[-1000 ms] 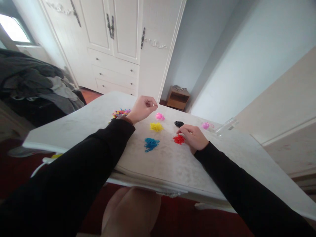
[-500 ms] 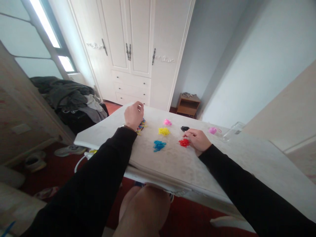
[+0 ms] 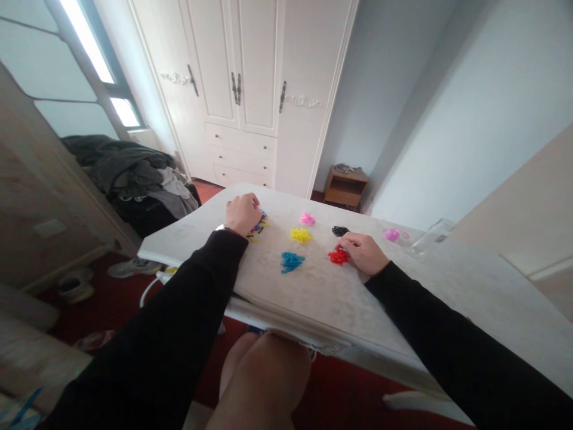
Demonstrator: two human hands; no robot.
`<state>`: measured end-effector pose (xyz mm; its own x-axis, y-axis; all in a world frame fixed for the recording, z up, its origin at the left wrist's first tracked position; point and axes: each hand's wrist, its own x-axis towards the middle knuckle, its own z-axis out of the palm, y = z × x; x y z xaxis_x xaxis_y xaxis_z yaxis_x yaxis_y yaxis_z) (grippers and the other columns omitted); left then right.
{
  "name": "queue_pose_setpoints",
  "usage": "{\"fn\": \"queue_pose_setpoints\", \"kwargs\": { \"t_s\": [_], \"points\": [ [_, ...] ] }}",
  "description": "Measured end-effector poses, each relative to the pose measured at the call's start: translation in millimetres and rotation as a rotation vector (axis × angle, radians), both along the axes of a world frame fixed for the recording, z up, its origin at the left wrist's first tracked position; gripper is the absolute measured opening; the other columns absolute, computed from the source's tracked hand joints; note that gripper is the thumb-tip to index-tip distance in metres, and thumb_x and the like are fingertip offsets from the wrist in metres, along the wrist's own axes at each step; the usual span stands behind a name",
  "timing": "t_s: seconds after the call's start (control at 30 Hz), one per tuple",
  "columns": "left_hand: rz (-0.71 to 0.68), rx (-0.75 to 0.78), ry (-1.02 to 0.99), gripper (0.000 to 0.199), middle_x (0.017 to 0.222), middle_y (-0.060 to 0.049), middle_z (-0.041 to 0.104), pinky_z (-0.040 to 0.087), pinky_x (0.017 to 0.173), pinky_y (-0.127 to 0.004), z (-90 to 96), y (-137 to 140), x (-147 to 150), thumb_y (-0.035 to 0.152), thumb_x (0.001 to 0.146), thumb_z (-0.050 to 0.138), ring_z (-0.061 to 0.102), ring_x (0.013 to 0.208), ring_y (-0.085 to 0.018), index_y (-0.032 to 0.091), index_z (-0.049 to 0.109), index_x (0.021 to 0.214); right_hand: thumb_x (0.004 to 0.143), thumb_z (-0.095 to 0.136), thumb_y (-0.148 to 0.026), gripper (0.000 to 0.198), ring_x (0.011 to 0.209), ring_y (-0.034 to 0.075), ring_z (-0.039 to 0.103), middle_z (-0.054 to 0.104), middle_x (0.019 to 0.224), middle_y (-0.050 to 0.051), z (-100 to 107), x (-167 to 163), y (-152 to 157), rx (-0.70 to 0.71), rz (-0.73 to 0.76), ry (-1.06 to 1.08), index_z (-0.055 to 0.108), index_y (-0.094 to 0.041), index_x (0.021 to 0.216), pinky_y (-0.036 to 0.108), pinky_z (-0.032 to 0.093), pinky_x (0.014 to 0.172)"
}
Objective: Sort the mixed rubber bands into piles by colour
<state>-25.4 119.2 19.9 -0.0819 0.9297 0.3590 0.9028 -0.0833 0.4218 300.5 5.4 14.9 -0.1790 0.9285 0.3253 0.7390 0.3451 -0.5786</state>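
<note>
My left hand [image 3: 243, 213] is at the far left of the white table, fingers curled down over a mixed pile of small coloured bands [image 3: 258, 228], like rubber bands. Its fingertips are partly hidden. Over the edge of a red pile of bands [image 3: 338, 257] rests my right hand [image 3: 364, 253], fingers pinched together. What is between them is too small to make out. A black pile [image 3: 340, 231] lies just behind that hand. Between my hands are a pink pile [image 3: 307, 218], a yellow pile [image 3: 301, 236] and a blue pile [image 3: 292, 261].
On the table's right stand a clear container [image 3: 433, 236] and a pink round object with a loop [image 3: 392, 235]. Behind the table [image 3: 308, 304] are a white wardrobe [image 3: 250, 71] and a small wooden cabinet [image 3: 345, 188]. Clothes [image 3: 129, 173] are heaped at the left.
My left hand has come down, its fingers turning from a raised pinch onto the mixed pile. My right hand stays by the red pile. The whole view has shifted slightly.
</note>
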Motion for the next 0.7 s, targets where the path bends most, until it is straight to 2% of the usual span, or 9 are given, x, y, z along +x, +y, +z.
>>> {"fn": "queue_pose_setpoints", "kwargs": {
  "t_s": [0.1,0.27,0.43,0.53,0.63,0.7],
  "points": [
    [0.004,0.058,-0.043,0.021,0.106,-0.013,0.076,0.048,0.096,-0.044,3.4,-3,1,0.01,0.087,0.055,0.069,0.109,-0.032,0.019,0.069,0.1,0.093,0.05,-0.043,0.04,0.078,0.024,0.07,0.078,0.079,0.008,1,-1,-1,0.002,-0.002,0.005,0.074,-0.02,0.071,0.035,0.05,0.075],
    [0.002,0.195,-0.145,0.033,0.116,-0.014,0.068,0.049,0.088,-0.039,2.7,-3,3,0.0,0.087,0.045,0.066,0.101,-0.028,0.019,0.064,0.105,0.094,0.05,-0.041,0.039,0.079,0.024,0.071,0.078,0.079,0.008,3,-1,-3,0.012,0.0,0.002,0.075,-0.02,0.072,0.035,0.05,0.077],
    [-0.03,0.273,-0.321,0.032,0.115,-0.014,0.065,0.05,0.096,-0.036,1.3,2,4,-0.002,0.09,0.041,0.064,0.103,-0.024,0.018,0.064,0.101,0.094,0.049,-0.042,0.042,0.078,0.024,0.071,0.078,0.079,0.008,6,-2,-4,0.017,0.007,-0.019,0.076,-0.019,0.072,0.036,0.05,0.078],
    [-0.069,0.223,-0.572,0.03,0.104,-0.011,0.068,0.053,0.092,-0.035,1.2,5,6,0.004,0.094,0.042,0.065,0.095,-0.021,0.016,0.066,0.104,0.094,0.05,-0.041,0.041,0.076,0.023,0.07,0.077,0.076,0.007,6,-2,-4,0.025,0.012,-0.034,0.076,-0.02,0.07,0.036,0.051,0.078],
    [-0.166,0.105,-0.959,0.025,0.089,-0.006,0.067,0.057,0.081,-0.033,0.4,7,10,0.009,0.095,0.047,0.064,0.075,-0.016,0.014,0.068,0.107,0.094,0.052,-0.04,0.04,0.073,0.022,0.069,0.077,0.074,0.006,6,-2,-4,0.04,0.007,-0.034,0.076,-0.02,0.069,0.035,0.051,0.078],
    [-0.239,0.058,-1.204,0.019,0.088,-0.005,0.067,0.058,0.084,-0.031,0.0,8,14,0.009,0.094,0.051,0.063,0.072,-0.012,0.013,0.068,0.101,0.094,0.052,-0.041,0.04,0.073,0.022,0.069,0.077,0.075,0.006,6,-2,-4,0.043,0.002,-0.028,0.076,-0.02,0.069,0.035,0.052,0.078]
  ]
}}
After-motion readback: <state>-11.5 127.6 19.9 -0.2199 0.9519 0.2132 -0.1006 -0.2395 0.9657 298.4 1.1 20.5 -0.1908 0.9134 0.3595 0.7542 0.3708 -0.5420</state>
